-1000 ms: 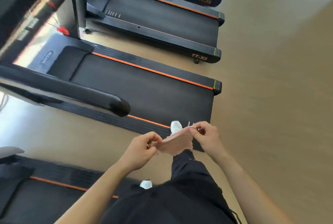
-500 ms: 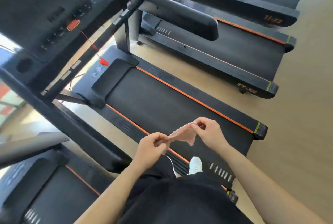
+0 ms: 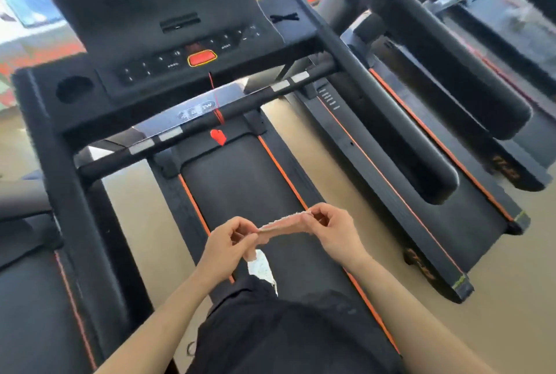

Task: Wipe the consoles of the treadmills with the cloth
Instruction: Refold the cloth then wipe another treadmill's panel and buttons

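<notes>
A small pink cloth (image 3: pixel 284 224) is stretched flat between my two hands at waist height, above a treadmill belt (image 3: pixel 240 184). My left hand (image 3: pixel 228 245) pinches its left end and my right hand (image 3: pixel 334 227) pinches its right end. The black console (image 3: pixel 168 42) of this treadmill stands straight ahead and above, with a red stop button (image 3: pixel 202 57), rows of small keys and a round cup hole (image 3: pixel 73 89). A red safety clip (image 3: pixel 218 136) dangles on a cord below it. Both hands are well short of the console.
A black crossbar (image 3: pixel 210 123) with silver grip pads runs below the console. Side handrails (image 3: pixel 388 108) reach back on the right. More treadmills stand at the right (image 3: pixel 451 145) and the left (image 3: pixel 30 268), with tan floor (image 3: pixel 132 223) between them. My white shoe (image 3: pixel 263 268) rests on the belt.
The view has swung up and round from the floor and belts to face the console. My hands have stayed together on the cloth, now pulling it out flatter.
</notes>
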Demonstrator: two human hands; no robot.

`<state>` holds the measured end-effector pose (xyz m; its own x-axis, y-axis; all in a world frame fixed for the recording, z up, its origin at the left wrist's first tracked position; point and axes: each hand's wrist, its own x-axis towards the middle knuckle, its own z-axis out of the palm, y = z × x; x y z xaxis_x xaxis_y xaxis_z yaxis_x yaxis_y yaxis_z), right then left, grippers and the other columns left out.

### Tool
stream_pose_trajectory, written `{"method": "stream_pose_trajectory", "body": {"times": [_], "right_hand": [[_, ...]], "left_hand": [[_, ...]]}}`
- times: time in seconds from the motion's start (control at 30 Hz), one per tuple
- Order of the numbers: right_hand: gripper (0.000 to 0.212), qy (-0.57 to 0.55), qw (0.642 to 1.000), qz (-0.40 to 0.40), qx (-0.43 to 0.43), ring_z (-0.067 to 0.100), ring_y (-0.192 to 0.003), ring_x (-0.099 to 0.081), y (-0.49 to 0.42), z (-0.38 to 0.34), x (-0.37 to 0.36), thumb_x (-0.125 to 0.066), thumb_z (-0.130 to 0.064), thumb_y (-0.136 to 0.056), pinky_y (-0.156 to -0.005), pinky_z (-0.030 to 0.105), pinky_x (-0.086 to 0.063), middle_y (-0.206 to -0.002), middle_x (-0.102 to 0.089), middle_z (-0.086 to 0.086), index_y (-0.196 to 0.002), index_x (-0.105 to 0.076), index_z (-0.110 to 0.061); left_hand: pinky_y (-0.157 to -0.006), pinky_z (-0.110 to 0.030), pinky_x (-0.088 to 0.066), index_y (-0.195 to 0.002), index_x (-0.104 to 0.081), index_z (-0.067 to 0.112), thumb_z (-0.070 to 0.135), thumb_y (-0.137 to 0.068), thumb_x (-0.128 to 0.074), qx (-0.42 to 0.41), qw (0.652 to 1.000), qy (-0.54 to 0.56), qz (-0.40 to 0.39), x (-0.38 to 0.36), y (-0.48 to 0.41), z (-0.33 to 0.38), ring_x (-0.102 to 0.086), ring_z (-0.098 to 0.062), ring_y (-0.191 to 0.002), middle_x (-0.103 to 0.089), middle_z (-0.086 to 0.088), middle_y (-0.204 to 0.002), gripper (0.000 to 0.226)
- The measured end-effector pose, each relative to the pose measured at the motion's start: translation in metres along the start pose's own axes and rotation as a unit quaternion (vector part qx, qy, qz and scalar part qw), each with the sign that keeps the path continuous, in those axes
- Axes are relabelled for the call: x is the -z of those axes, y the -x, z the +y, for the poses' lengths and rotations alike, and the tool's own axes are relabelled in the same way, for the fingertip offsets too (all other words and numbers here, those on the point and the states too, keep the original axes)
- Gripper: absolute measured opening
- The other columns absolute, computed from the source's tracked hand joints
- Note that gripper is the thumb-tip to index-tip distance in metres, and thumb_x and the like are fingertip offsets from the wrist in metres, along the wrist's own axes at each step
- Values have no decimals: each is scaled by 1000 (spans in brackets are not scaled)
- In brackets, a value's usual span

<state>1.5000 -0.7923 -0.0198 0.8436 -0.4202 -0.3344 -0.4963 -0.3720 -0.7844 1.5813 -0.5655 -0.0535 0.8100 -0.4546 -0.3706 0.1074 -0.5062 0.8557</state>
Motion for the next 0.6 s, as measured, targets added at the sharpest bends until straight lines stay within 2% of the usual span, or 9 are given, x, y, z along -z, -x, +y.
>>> {"method": "stream_pose_trajectory", "body": {"times": [0.07, 0.1, 0.17, 0.27, 0.33, 0.43, 0.5, 0.6], "right_hand": [[20, 17, 999, -39, 23, -1, -62, -58, -36, -26, 1, -68, -22, -97, -61, 13, -42, -64, -66, -22, -79, -68, -30], [19, 21, 997, -57, 36, -1, -61, -58, -53, -39, 1, -68, -20, -97, -61, 13, -42, -65, -66, -21, -80, -68, -29], [18, 26, 994, -73, 75, -2, -67, -60, -85, -63, 4, -68, -16, -95, -65, 13, -43, -70, -68, -23, -81, -70, -27], [10, 37, 985, -108, 126, -1, -75, -63, -137, -101, 2, -70, -16, -94, -70, 11, -44, -77, -69, -26, -88, -73, -23], [8, 32, 980, -130, 149, 2, -79, -66, -168, -123, 0, -71, -16, -94, -73, 13, -46, -81, -72, -20, -89, -74, -22], [18, 6, 967, -159, 201, 5, -85, -69, -217, -161, -6, -72, -15, -92, -76, 14, -49, -86, -74, -16, -88, -72, -32], [26, -43, 958, -163, 232, 9, -84, -70, -245, -186, -9, -73, -10, -91, -76, 18, -53, -87, -75, -14, -88, -72, -35], [23, -114, 933, -205, 273, 21, -77, -69, -289, -228, -14, -72, -5, -90, -69, 31, -57, -85, -76, -5, -90, -74, -27]], "left_hand": [[-64, -19, -51, -94, -70, 23, 7, -92, -71, 9, 999, 26, 33, 22, -26, 4, -67, -14, -62, -73, -4, -81, 15], [-66, -24, -54, -98, -71, 28, 12, -93, -72, 14, 998, 27, 46, 33, -37, 5, -68, -17, -65, -73, -5, -81, 17], [-71, -27, -56, -102, -74, 32, 18, -93, -73, 15, 998, 15, 64, 51, -57, 11, -70, -14, -70, -74, 4, -84, 17], [-79, -26, -57, -99, -77, 31, 19, -95, -72, 26, 995, 24, 97, 77, -85, 22, -73, -7, -80, -74, 16, -90, 14], [-75, -18, -53, -95, -76, 29, 18, -95, -72, 34, 990, 29, 131, 92, -100, 35, -72, -2, -83, -74, 19, -91, 12], [-67, -11, -50, -91, -75, 19, 9, -96, -68, 66, 973, 103, 194, 112, -126, 54, -69, 2, -74, -75, 12, -85, 13], [-70, -19, -51, -84, -76, 24, 10, -98, -65, 92, 953, 182, 224, 124, -140, 64, -66, -1, -69, -74, 6, -77, 23], [-73, -27, -49, -82, -77, 26, 12, -98, -64, 102, 920, 254, 279, 144, -163, 84, -60, -5, -70, -70, 9, -75, 25]]}}
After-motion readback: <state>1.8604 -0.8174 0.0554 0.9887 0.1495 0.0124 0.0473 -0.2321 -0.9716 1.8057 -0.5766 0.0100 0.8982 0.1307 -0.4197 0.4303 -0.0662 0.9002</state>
